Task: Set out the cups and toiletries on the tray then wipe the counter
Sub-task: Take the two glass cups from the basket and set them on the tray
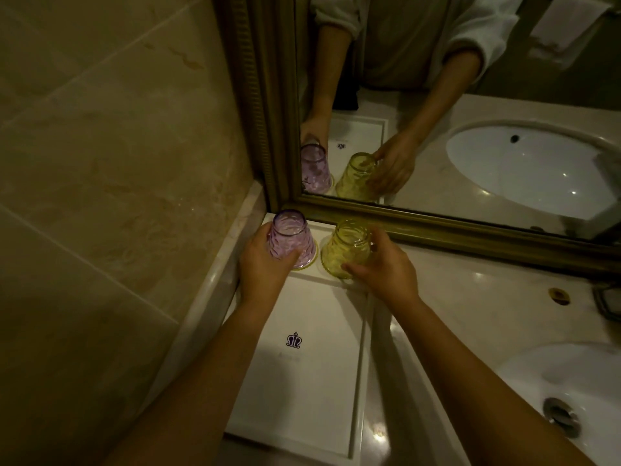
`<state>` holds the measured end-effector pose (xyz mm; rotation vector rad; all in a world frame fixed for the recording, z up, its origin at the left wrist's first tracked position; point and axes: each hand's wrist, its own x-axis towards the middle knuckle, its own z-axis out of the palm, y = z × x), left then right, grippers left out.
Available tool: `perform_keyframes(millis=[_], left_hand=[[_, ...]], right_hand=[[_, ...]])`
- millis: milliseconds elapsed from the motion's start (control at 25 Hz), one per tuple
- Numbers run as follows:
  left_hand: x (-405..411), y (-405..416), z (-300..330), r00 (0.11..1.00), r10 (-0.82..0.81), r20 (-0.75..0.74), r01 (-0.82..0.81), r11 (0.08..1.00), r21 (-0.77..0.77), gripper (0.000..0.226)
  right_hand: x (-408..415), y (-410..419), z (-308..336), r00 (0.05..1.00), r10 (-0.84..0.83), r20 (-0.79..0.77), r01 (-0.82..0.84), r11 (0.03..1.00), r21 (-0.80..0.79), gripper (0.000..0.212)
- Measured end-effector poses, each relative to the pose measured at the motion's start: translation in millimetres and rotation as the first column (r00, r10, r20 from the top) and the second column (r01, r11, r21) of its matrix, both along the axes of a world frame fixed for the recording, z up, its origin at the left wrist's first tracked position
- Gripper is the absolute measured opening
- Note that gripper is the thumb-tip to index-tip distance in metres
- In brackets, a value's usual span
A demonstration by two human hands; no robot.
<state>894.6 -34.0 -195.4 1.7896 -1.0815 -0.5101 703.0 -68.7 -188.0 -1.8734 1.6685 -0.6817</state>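
Landmark: white tray (358, 358), lying on the counter in the corner between tiled wall and mirror; every place below given against it.
Purple cup (291, 242): inverted at the tray's far left corner, wide rim down on a round coaster (311, 260), narrow base up; probably mouth-down to keep the inside clean.
Left hand (265, 262): curled around the purple cup's near side, thumb and fingers closed on the glass wall; low grip, seemingly to steady the cup on its coaster.
Yellow cup (347, 248): inverted at the tray's far right corner, just beside the purple one but apart from it; near rim seems slightly raised, so tilted rather than fully seated, though hard to tell.
Right hand (379, 269): wrapped around the yellow cup's right side, fingers closed on it, thumb across the near face; likely seating or squaring it beside its twin.
Pairing: both cups along the tray's far edge, against the mirror frame (470, 235); probably to leave the logo (293, 340) and the near part free for toiletries.
Toiletries: none visible on the tray or near it.
Counter (470, 297): to the tray's right, with the sink (571, 391) beyond; no cloth in view.
Stage, as a judgement: cups nearly set, toiletries and wiping not yet done.
Risk: glass against glass or off the coaster if released while tilted.
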Motion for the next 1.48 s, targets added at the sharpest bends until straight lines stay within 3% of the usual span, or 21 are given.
perform_keyframes(millis=[280, 480, 680, 1040, 1280, 1480], left_hand=[[3.1, -0.6, -3.4, 0.999, -0.034, -0.04, 0.034, 0.999, -0.005, 0.061], [3.3, 11.5, 7.2, 0.991, -0.132, 0.023, 0.129, 0.987, 0.092, 0.075], [-4.9, 49.3, 36.2, 0.959, -0.208, 0.194, 0.188, 0.975, 0.119, 0.055], [-17.9, 151.9, 88.6, 0.763, -0.374, 0.527, 0.344, 0.925, 0.159, 0.041], [-20.4, 241.0, 97.1, 0.737, -0.401, 0.544, 0.323, 0.916, 0.238, 0.046], [-28.8, 296.5, 102.7, 0.781, -0.333, 0.528, 0.232, 0.94, 0.25, 0.046]], right_hand=[[-4.0, -1.1, 0.8, 0.999, 0.042, 0.028, -0.041, 0.999, -0.015, 0.073], [-5.9, 5.1, 12.1, 0.999, 0.007, 0.051, -0.01, 0.999, 0.052, 0.09], [-13.8, 40.5, 42.0, 0.993, 0.033, -0.116, -0.034, 0.999, -0.008, 0.056], [-6.2, 155.7, 97.2, 0.903, 0.138, -0.406, -0.244, 0.944, -0.222, 0.043], [9.0, 217.8, 105.3, 0.856, 0.244, -0.455, -0.396, 0.876, -0.275, 0.043], [10.7, 253.3, 94.8, 0.836, 0.354, -0.418, -0.484, 0.836, -0.259, 0.043]])
